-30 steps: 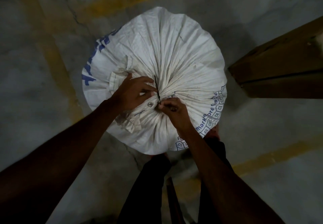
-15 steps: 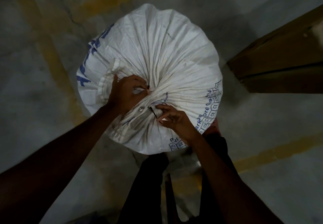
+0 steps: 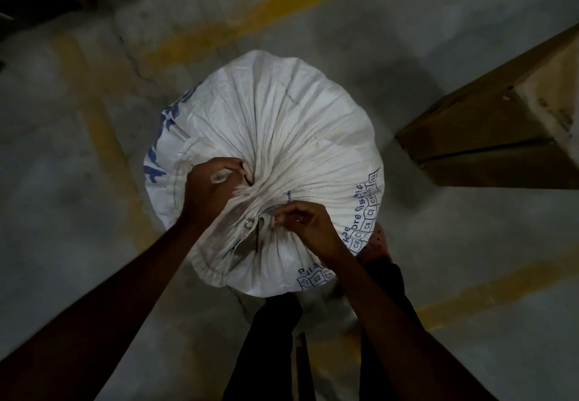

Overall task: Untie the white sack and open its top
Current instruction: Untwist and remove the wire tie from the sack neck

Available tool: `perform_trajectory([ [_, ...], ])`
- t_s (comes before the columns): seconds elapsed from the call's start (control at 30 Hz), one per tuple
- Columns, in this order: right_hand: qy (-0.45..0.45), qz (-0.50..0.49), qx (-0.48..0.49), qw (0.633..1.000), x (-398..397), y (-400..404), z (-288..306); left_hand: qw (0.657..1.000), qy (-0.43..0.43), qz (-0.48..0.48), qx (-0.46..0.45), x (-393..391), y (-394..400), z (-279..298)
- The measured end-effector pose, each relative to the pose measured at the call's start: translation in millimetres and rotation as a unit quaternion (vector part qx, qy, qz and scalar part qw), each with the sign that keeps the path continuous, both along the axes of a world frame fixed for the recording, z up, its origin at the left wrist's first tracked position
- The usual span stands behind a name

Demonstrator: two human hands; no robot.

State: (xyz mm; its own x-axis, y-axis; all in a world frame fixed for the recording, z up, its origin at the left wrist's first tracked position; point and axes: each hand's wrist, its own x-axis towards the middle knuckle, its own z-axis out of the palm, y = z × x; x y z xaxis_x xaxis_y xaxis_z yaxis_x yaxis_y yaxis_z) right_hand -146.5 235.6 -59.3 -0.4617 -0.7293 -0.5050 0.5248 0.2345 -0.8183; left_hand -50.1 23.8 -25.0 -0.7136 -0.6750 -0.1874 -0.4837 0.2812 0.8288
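Observation:
A full white sack (image 3: pixel 282 137) with blue print stands upright on the floor right in front of me, its top gathered into tight pleats that meet at a bunched neck (image 3: pixel 250 190). My left hand (image 3: pixel 210 190) is closed around the gathered cloth on the left side of the neck. My right hand (image 3: pixel 304 222) pinches the pleated cloth just right of a small metal eyelet (image 3: pixel 249 222). The loose mouth flap (image 3: pixel 219 253) hangs toward me below the neck. Whether a tie still goes around the neck is hidden by my fingers.
A brown cardboard box (image 3: pixel 501 137) sits on the floor to the right of the sack. The grey concrete floor (image 3: pixel 78 181) carries faded yellow lines (image 3: pixel 103 150). My dark trouser legs (image 3: pixel 269 353) stand right behind the sack.
A thin dark tie that stuck out at the neck a second ago has gone from sight. My right hand has shifted from the knot to the pleats beside the eyelet. My left hand stays on the neck.

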Motion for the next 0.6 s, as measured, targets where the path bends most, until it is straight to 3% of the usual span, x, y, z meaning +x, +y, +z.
perform_trajectory([
  [0.2,0.058,-0.050,0.002,0.997,-8,-49,15,0.996,0.063,0.051,-0.021,-13,-17,20],
  [0.3,0.213,-0.040,0.042,0.975,-9,-83,14,0.992,0.095,0.071,-0.037,-16,-28,27],
  [0.4,0.335,0.076,0.094,0.934,-8,-107,10,0.989,0.107,0.096,-0.045,-17,-37,31],
  [0.47,0.347,0.127,0.096,0.924,-8,-115,13,0.985,0.113,0.128,-0.029,-19,-46,32],
  [0.6,0.348,0.115,0.026,0.930,-16,-112,31,0.971,0.135,0.190,-0.048,-18,-61,31],
])
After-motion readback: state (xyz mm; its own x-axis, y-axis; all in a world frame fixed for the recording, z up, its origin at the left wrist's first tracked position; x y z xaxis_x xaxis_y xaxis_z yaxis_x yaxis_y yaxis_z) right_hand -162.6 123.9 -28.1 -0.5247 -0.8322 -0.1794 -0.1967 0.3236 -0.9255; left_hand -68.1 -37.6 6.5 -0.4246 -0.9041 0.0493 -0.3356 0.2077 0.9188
